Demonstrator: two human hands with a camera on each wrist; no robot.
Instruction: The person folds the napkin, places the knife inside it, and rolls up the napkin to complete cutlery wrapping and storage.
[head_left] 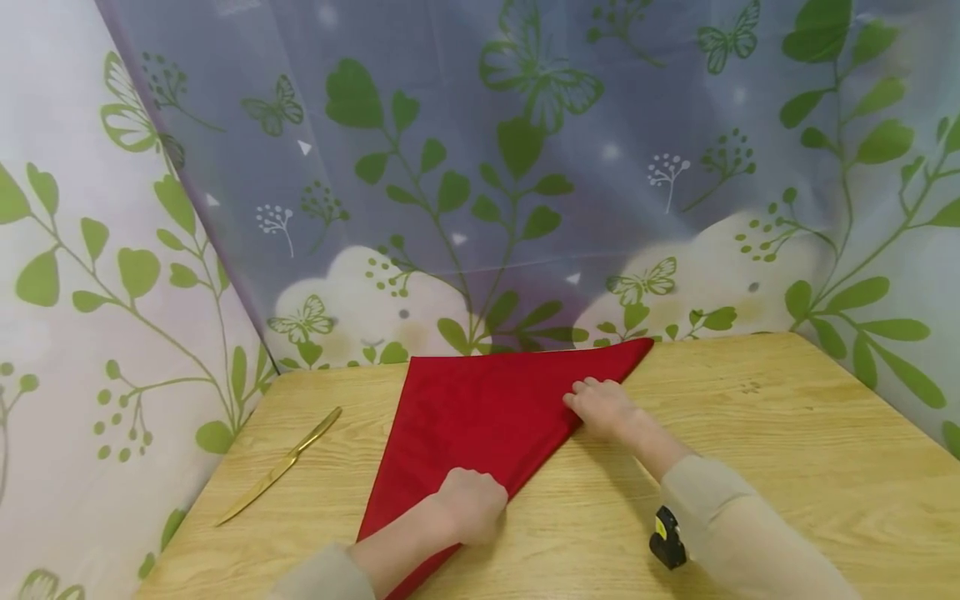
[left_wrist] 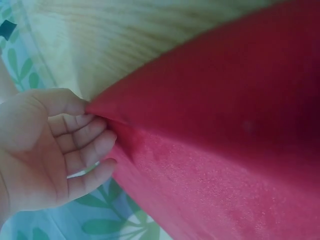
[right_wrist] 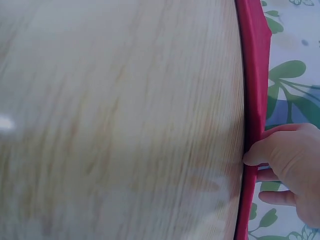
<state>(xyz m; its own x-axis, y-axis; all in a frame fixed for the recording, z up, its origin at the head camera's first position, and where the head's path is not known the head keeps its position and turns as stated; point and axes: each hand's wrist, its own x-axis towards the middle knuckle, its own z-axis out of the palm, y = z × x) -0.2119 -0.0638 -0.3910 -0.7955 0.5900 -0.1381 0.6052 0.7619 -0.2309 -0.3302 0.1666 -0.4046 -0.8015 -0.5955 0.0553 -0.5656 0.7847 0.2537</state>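
Observation:
A red cloth napkin (head_left: 472, 408) lies on the wooden table, folded along a slanting edge that faces the lower right. Near the close end of that fold is my left hand (head_left: 471, 504). In the left wrist view, the left thumb and forefinger (left_wrist: 72, 102) pinch the cloth, while the other fingers are loosely bent beside it. Farther up the same fold, my right hand (head_left: 600, 407) grips the edge. The right wrist view shows the right thumb (right_wrist: 257, 154) on one side of the red fold (right_wrist: 256, 85), with fingers on the other.
A gold table knife (head_left: 281, 467) lies slantwise on the table (head_left: 765, 467), left of the cloth. A small black device (head_left: 667, 540) sits by the right sleeve. Behind the table hangs a backdrop (head_left: 450, 167) printed with leaves and butterflies.

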